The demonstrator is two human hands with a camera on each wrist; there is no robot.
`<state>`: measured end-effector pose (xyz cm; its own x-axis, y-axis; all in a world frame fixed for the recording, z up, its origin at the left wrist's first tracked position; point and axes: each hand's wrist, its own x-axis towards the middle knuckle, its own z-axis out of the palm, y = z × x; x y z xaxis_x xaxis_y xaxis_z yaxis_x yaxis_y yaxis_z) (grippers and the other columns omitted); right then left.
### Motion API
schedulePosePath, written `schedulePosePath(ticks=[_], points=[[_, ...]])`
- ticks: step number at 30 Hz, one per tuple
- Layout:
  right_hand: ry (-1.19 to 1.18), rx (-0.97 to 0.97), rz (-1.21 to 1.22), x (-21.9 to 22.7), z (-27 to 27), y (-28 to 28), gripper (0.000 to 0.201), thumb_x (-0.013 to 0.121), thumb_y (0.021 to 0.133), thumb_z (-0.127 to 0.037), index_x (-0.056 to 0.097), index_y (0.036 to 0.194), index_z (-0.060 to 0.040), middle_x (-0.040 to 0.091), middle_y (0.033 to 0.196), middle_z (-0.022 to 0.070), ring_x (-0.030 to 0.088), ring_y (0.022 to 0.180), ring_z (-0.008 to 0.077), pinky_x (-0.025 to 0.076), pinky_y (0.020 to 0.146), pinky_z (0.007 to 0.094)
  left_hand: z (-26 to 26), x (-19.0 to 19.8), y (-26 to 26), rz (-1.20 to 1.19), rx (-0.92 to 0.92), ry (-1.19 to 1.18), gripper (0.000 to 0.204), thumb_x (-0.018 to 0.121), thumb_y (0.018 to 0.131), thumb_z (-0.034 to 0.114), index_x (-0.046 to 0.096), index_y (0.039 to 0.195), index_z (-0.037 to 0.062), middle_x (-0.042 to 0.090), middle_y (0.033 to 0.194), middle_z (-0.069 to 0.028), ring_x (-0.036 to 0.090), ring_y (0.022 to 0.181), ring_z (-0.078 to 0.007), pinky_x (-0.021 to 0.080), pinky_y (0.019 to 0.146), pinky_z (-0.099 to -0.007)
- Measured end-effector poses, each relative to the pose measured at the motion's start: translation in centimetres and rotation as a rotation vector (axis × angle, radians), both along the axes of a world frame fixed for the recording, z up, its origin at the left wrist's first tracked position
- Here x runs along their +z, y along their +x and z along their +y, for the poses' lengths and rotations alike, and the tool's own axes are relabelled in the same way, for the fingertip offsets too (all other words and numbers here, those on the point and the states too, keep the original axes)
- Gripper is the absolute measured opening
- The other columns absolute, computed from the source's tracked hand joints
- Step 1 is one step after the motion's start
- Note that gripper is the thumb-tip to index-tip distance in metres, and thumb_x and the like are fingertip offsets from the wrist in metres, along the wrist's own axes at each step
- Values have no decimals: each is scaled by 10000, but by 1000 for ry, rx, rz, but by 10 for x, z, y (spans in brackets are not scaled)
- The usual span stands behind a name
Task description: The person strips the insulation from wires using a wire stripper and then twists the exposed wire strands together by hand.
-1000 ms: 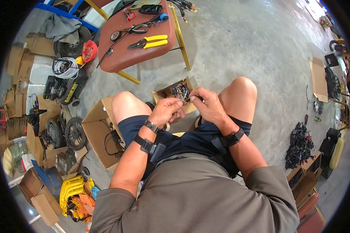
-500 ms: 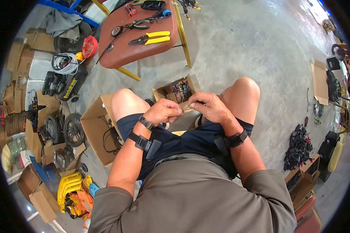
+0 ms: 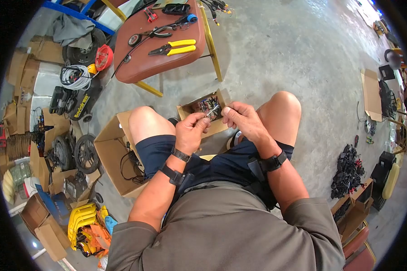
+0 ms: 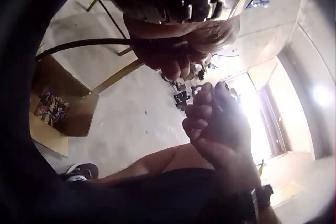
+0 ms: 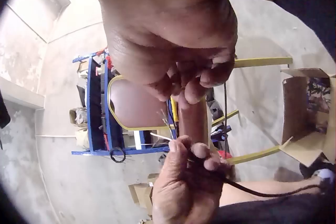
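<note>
In the head view the left hand pinches a thin cable end over a small cardboard box. The right wrist view shows a dark cable running from the left hand, with thin pale and blue wire ends splayed above its thumb. The right hand is a short way off to the right, fingers curled in; seen from the right wrist, its fingertips bunch above the wire ends, and nothing is visible in them. Its palm side is partly hidden.
The small box holds a jumble of small coloured parts. Ahead, a chair bears yellow-handled pliers, black pliers and tape. A larger open box stands by the left leg. Boxes and wheels lie farther left; a black cable pile lies right.
The fingertips of both hands have drawn apart. The left hand has turned more upright, and the thin cable end now shows above its fingers. The right hand's fingers have curled in more.
</note>
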<state>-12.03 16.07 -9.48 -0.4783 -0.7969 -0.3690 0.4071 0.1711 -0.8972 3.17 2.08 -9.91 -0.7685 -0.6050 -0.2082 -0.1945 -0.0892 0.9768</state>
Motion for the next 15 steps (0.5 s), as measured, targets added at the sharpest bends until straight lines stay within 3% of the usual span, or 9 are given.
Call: schedulePosePath(ticks=[3,4,10,13,15], points=[[-49,5,-45,-4,1,-1,240,579,970,-249,640,880,-34,615,768,15,531,681,83,437,632,229,10,15,1,-152,-36,-84,131,676,903,81,682,1006,-1,678,803,-47,597,666,-115,506,633,-257],[-43,6,-49,-5,2,-1,255,604,955,-264,645,895,-20,614,766,16,535,683,86,444,631,235,9,3,3,-70,-81,-289,118,693,875,67,684,973,2,668,785,-66,606,681,-123,489,628,-260],[21,45,29,-10,2,-1,279,679,902,-270,652,925,6,613,751,18,548,684,93,463,632,256,16,0,4,-43,-178,-359,118,699,854,49,677,954,-8,662,780,-84,613,685,-137,478,624,-266],[-9,48,39,-7,2,0,224,667,903,-210,653,938,11,632,765,26,566,698,97,481,652,264,15,8,3,-8,-174,-414,129,673,890,45,673,993,-32,665,765,-29,611,696,-92,494,603,-224],[-62,35,26,-5,1,2,189,649,909,-171,653,945,15,648,781,34,581,712,101,493,669,267,13,3,1,-29,-118,-323,133,665,902,56,670,1003,-31,662,758,-26,596,669,-83,484,584,-218]])
